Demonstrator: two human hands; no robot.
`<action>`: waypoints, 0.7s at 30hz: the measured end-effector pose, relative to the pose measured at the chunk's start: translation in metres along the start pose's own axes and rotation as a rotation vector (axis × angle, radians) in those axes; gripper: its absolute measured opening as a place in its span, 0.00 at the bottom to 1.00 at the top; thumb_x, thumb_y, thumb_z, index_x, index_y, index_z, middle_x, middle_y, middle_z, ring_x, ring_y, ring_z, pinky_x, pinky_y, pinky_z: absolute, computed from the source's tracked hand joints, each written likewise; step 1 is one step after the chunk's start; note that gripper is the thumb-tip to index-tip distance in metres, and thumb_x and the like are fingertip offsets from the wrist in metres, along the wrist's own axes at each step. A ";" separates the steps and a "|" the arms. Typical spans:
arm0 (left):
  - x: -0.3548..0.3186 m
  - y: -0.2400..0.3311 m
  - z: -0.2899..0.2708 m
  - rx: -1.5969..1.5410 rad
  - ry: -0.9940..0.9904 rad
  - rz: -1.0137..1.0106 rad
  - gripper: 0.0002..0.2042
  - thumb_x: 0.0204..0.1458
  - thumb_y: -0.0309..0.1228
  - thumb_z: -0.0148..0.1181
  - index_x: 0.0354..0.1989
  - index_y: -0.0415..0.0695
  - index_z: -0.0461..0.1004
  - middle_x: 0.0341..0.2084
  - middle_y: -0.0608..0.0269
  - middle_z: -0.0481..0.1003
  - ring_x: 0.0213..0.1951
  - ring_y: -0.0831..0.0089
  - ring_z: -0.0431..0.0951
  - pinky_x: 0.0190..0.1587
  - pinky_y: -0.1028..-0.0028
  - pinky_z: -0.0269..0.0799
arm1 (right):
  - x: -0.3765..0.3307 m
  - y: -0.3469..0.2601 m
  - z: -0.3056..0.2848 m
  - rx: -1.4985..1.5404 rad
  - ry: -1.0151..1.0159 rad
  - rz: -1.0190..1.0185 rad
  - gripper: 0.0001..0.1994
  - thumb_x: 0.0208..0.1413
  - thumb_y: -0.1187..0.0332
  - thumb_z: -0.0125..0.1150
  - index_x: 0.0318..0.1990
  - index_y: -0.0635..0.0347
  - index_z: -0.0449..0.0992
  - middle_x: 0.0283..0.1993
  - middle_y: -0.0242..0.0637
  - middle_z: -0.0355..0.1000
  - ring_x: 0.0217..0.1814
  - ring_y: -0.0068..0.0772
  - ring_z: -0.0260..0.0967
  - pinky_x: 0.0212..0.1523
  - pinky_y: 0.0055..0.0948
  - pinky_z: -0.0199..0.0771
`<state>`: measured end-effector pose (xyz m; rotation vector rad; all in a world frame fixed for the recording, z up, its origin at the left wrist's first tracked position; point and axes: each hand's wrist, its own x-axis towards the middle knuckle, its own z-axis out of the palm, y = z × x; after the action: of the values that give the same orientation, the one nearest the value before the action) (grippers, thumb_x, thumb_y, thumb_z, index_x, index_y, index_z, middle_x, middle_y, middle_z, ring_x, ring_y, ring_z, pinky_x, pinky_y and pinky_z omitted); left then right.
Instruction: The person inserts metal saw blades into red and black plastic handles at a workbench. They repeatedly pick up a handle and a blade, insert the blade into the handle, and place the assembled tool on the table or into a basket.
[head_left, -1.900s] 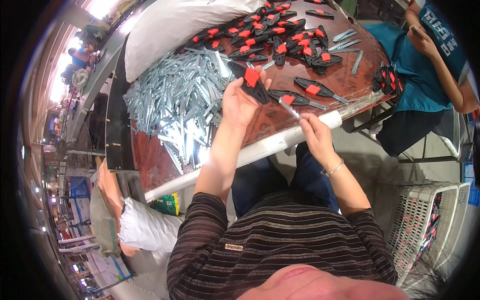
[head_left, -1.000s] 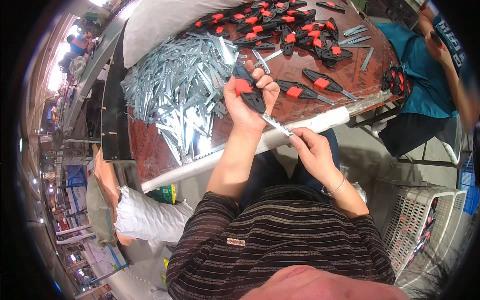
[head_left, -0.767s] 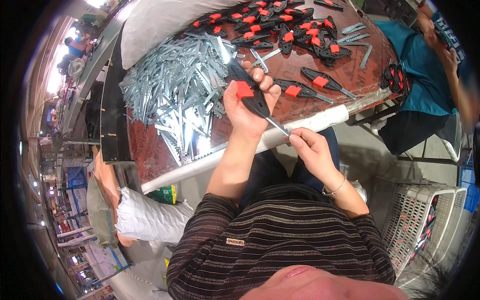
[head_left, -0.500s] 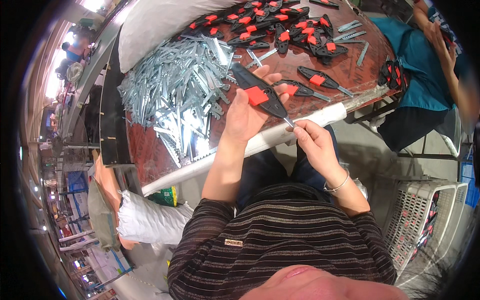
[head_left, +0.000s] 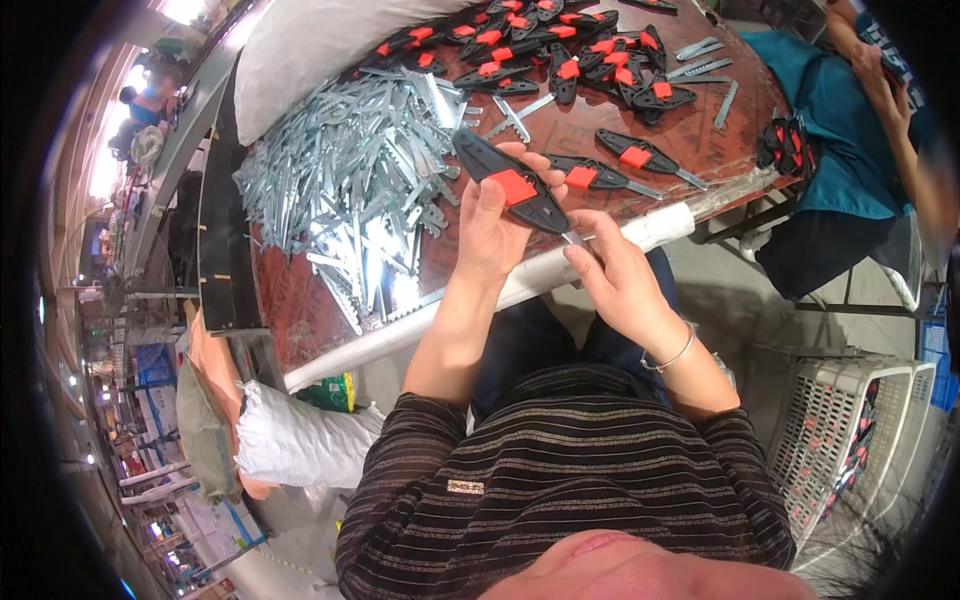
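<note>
A long black plastic part [head_left: 484, 158], pointed at both ends with a red tab [head_left: 513, 187] in its middle, lies slanted across my left hand [head_left: 490, 232]. My left thumb presses beside the tab while the fingers curl behind the part. A short metal strip [head_left: 573, 238] sticks out of its near end, and my right hand [head_left: 628, 288] has it between thumb and index finger. Just beyond, two similar black parts, one farther right [head_left: 655, 166] and one closer [head_left: 604, 177], lie on the table with metal strips protruding.
A big heap of toothed metal strips [head_left: 350, 170] covers the left of the reddish table [head_left: 300, 320]. Several black-and-red parts [head_left: 560, 75] pile up at the back. A white sack [head_left: 310, 55] stands behind the heap. A person in teal [head_left: 815, 130] sits right, above a crate [head_left: 815, 430].
My right fingers have moved up the strip towards the black part and spread somewhat. My left fingers have curled closer round the part, which has shifted slightly left.
</note>
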<state>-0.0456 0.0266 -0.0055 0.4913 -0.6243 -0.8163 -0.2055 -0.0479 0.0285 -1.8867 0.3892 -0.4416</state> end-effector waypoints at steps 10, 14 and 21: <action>-0.007 -0.006 0.006 0.101 0.054 0.001 0.26 0.52 0.48 0.58 0.50 0.40 0.64 0.41 0.55 0.72 0.44 0.60 0.76 0.47 0.60 0.75 | 0.009 -0.001 0.014 0.017 0.035 0.025 0.16 0.55 0.70 0.55 0.47 0.67 0.64 0.32 0.53 0.70 0.35 0.56 0.70 0.34 0.40 0.68; -0.007 -0.008 0.000 0.133 0.096 -0.060 0.28 0.54 0.49 0.55 0.55 0.40 0.62 0.45 0.52 0.71 0.48 0.59 0.74 0.52 0.60 0.71 | 0.014 0.005 0.009 -0.017 0.028 0.062 0.16 0.53 0.68 0.58 0.46 0.67 0.65 0.30 0.52 0.70 0.33 0.55 0.70 0.32 0.40 0.68; -0.002 -0.017 -0.003 0.048 0.141 -0.089 0.27 0.60 0.48 0.43 0.61 0.41 0.56 0.57 0.54 0.62 0.58 0.63 0.64 0.59 0.61 0.63 | 0.028 0.018 -0.005 -0.449 0.277 -0.104 0.18 0.49 0.64 0.63 0.48 0.57 0.70 0.30 0.42 0.74 0.31 0.42 0.74 0.28 0.35 0.71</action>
<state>-0.0533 0.0189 -0.0189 0.6185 -0.4949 -0.8441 -0.1839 -0.0711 0.0160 -2.2938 0.6151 -0.7372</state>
